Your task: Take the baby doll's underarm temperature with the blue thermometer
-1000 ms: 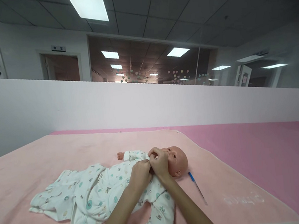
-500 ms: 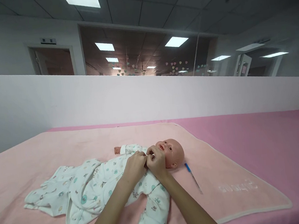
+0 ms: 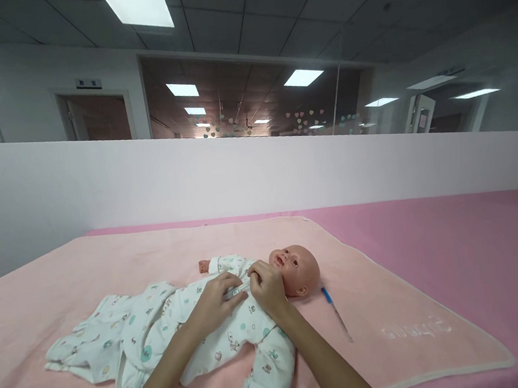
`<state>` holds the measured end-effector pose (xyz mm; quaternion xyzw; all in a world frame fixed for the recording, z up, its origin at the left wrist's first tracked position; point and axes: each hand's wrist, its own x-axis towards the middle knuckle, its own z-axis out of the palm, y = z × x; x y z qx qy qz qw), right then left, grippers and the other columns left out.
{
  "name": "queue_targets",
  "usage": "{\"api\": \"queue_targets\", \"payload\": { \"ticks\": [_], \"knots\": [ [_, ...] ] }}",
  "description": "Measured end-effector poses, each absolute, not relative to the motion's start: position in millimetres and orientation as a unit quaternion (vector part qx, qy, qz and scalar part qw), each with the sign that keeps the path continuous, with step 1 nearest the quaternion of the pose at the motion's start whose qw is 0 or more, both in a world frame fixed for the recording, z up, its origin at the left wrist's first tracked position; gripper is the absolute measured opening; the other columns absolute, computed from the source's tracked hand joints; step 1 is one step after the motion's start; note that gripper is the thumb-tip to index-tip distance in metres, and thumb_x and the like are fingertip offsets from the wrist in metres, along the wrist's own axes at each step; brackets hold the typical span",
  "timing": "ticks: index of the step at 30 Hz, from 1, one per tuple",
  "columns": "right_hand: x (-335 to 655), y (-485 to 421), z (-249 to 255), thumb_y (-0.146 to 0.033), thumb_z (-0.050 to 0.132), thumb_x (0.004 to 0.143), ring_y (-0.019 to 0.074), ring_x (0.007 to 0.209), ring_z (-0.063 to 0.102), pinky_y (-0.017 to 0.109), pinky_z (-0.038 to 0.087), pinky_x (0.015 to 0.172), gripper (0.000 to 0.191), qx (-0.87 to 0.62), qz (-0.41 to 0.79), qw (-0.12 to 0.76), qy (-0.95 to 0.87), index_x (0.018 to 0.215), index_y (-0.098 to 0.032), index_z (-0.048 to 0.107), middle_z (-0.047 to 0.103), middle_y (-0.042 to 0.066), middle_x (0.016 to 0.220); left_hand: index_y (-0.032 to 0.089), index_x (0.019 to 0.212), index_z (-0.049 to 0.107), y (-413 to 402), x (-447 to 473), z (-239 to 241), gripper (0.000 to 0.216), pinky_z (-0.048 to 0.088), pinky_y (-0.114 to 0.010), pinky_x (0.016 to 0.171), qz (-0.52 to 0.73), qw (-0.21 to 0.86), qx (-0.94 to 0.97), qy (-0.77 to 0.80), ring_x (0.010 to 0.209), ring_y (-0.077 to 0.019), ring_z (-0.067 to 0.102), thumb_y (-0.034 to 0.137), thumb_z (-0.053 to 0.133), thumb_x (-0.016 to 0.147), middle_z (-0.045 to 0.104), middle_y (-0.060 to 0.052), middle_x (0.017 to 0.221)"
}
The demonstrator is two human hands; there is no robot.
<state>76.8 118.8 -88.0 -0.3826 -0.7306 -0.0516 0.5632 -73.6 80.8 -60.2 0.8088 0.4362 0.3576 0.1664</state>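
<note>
The printed garment [image 3: 229, 346] was on a bald doll [image 3: 306, 268], which lay on its back with its head toward the right; the garment's loose lower part spread out to the left over the peach blanket [image 3: 418, 300]. The right hand [image 3: 267, 284] was at the collar, just beside the doll's chin, its fingers curled tightly together with the cloth caught in them. The left hand [image 3: 218, 296] rested on the chest, thumb and fingers parted and slightly bent around a raised edge of the fabric; whether they pinched it, one could not tell. The near sleeve [image 3: 268, 366] stretched toward the wearer of the camera, while the doll's small hand [image 3: 204, 266] poked from the far sleeve. Near the doll's head, apart from it, a slim stick [image 3: 338, 315] lay slantwise on the blanket, its blue end toward the head. Pale lettering [image 3: 416, 328] marked the blanket's right corner. Beneath it was a pink surface [image 3: 468, 246], bounded at the back by a white partition [image 3: 257, 172], with a wide window [image 3: 248, 90] and a doorway [image 3: 102, 119] beyond.
</note>
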Motion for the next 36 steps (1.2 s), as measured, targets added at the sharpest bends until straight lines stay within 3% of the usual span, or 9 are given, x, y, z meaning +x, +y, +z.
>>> {"api": "queue_targets", "payload": {
  "ticks": [8, 14, 22, 31, 36],
  "knots": [
    [76.7, 117.4, -89.4, -0.003, 0.035, 0.067, 0.01, 0.052, 0.044, 0.023, 0.031, 0.051, 0.023, -0.377, -0.068, 0.575, -0.723, 0.054, -0.017, 0.048, 0.051, -0.001, 0.053, 0.021, 0.081, 0.068, 73.3, -86.8, -55.7, 0.016, 0.047, -0.022, 0.069, 0.367, 0.239, 0.792, 0.426, 0.081, -0.0146, 0.059, 0.029, 0.057, 0.073, 0.065, -0.002, 0.09],
    [76.6, 117.7, -90.1, -0.003, 0.036, 0.068, 0.01, 0.051, 0.043, 0.023, 0.03, 0.051, 0.023, -0.379, -0.065, 0.57, -0.726, 0.054, -0.018, 0.048, 0.049, -0.001, 0.053, 0.021, 0.077, 0.068, 80.7, -85.7, -70.8, 0.015, 0.047, -0.019, 0.069, 0.398, 0.074, 0.807, 0.429, 0.075, -0.0106, 0.06, 0.025, 0.054, 0.078, 0.066, 0.001, 0.084],
    [76.7, 117.4, -89.0, -0.003, 0.036, 0.068, 0.0099, 0.052, 0.044, 0.023, 0.03, 0.052, 0.024, -0.39, -0.071, 0.56, -0.727, 0.053, -0.017, 0.048, 0.051, -0.001, 0.053, 0.019, 0.083, 0.064, 81.3, -77.0, -77.4, 0.024, 0.045, -0.025, 0.063, 0.24, -0.147, 0.841, 0.461, 0.077, -0.0148, 0.059, 0.022, 0.04, 0.085, 0.064, -0.002, 0.088],
    [76.6, 116.7, -89.2, -0.003, 0.036, 0.068, 0.0097, 0.051, 0.043, 0.023, 0.03, 0.052, 0.025, -0.404, -0.064, 0.546, -0.731, 0.052, -0.018, 0.047, 0.051, -0.001, 0.052, 0.012, 0.075, 0.059, 81.3, -69.4, -82.8, 0.033, 0.037, -0.026, 0.046, 0.183, -0.209, 0.848, 0.452, 0.061, -0.0178, 0.058, 0.014, 0.028, 0.087, 0.061, -0.007, 0.074],
    [76.3, 116.3, -88.5, -0.003, 0.036, 0.068, 0.0099, 0.051, 0.044, 0.023, 0.029, 0.052, 0.024, -0.402, -0.068, 0.543, -0.734, 0.052, -0.017, 0.048, 0.051, -0.001, 0.053, 0.014, 0.073, 0.06, 80.9, -72.3, -77.6, 0.031, 0.038, -0.025, 0.05, 0.216, -0.171, 0.851, 0.447, 0.064, -0.0156, 0.059, 0.016, 0.031, 0.086, 0.063, -0.004, 0.073]
  ]
}}
